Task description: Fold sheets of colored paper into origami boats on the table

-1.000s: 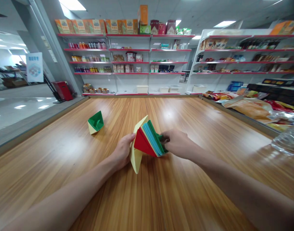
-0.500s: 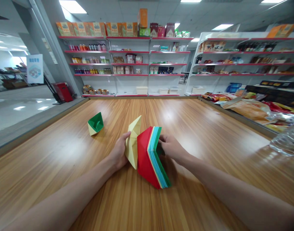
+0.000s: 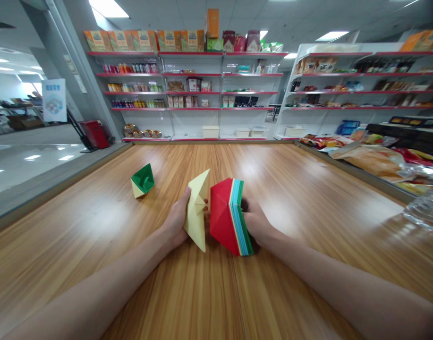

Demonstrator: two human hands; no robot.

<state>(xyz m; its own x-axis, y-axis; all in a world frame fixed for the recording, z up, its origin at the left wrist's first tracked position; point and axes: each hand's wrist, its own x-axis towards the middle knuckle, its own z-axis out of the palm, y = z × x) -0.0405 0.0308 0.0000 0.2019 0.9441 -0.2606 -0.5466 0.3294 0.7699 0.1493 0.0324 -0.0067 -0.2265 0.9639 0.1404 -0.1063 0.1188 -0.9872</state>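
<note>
Just left of centre, my left hand (image 3: 177,218) grips a pale yellow paper boat (image 3: 197,212), its long side turned upright and a small peak pointing right. My right hand (image 3: 258,221) is closed on the back of a stack of nested paper boats (image 3: 226,217). Red is the face towards me, with cream, light blue and green layers behind it; the fingers are mostly hidden behind the green side. A narrow gap separates the yellow boat from the stack. Farther left on the wooden table (image 3: 159,293) rests a green and pale yellow paper boat (image 3: 143,180), untouched.
A raised edge (image 3: 78,170) borders the table. Packaged food bags (image 3: 372,158) and dark boxes lie beyond its right side, with a clear plastic item (image 3: 427,208) nearer. Stocked shelves (image 3: 193,115) stand behind, and a red box (image 3: 95,133) is on the floor at left.
The yellow boat, which overlapped the red stack a second ago, is now apart from it on the left. The stack has turned its red face towards me and shifted slightly right.
</note>
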